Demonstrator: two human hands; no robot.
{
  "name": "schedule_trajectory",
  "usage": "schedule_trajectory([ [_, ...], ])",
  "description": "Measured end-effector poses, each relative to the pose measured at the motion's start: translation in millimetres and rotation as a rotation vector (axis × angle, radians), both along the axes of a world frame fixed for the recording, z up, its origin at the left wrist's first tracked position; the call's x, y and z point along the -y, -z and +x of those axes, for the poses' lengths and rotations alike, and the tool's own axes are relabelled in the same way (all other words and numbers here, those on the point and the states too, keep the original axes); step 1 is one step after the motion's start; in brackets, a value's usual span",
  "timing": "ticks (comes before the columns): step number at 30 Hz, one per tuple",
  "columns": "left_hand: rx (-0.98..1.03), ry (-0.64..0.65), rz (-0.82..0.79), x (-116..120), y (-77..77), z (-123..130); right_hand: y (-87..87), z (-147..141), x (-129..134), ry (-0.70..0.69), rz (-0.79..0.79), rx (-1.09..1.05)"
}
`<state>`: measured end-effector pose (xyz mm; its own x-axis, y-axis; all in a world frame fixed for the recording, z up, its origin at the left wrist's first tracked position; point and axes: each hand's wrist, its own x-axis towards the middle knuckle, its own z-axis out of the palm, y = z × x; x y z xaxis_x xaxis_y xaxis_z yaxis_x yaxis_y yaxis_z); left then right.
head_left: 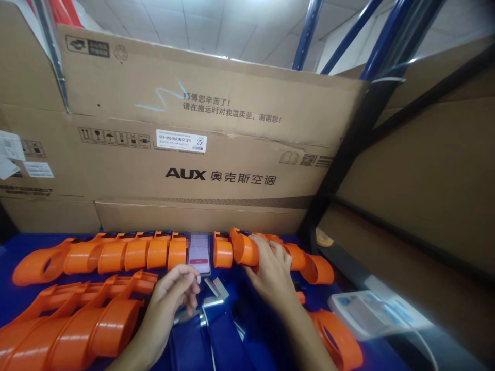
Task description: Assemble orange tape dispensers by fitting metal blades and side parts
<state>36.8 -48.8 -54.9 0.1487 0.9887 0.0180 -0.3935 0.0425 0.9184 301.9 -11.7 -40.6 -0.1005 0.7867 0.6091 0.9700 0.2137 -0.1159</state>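
My right hand (273,270) has its fingers wrapped over an orange plastic ring-shaped part (246,251) in the back row, tilted a little above its neighbours. My left hand (176,288) is curled in front of a phone (199,252) with a lit screen. Something small and white shows at its fingertips, too small to name. Between the hands lie several loose metal strips (214,296) on dark blue material (193,342). More orange ring-shaped parts (147,253) stand in a row on both sides of the phone.
Another row of orange parts (77,330) fills the front left. A single orange part (338,340) lies at front right, beside a white device with a cable (361,312). Cardboard (232,154) walls the back, and a dark rack post (336,170) rises at right.
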Motion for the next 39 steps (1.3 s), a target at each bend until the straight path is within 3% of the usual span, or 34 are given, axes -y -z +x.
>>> schedule_trajectory([
  [17,-0.052,0.017,0.021,6,-4.4,0,12.5,0,-10,-0.002,-0.07,0.118],
  [26,-0.038,0.013,0.021,5,-5.0,1,16.9,-5,-6,0.092,-0.142,0.133],
  [32,-0.054,0.017,0.028,8,-5.8,1,25.5,13,-4,0.259,0.001,0.137],
  [39,-0.05,0.026,0.007,6,-2.3,0,40.8,15,-15,0.322,-0.031,0.142],
])
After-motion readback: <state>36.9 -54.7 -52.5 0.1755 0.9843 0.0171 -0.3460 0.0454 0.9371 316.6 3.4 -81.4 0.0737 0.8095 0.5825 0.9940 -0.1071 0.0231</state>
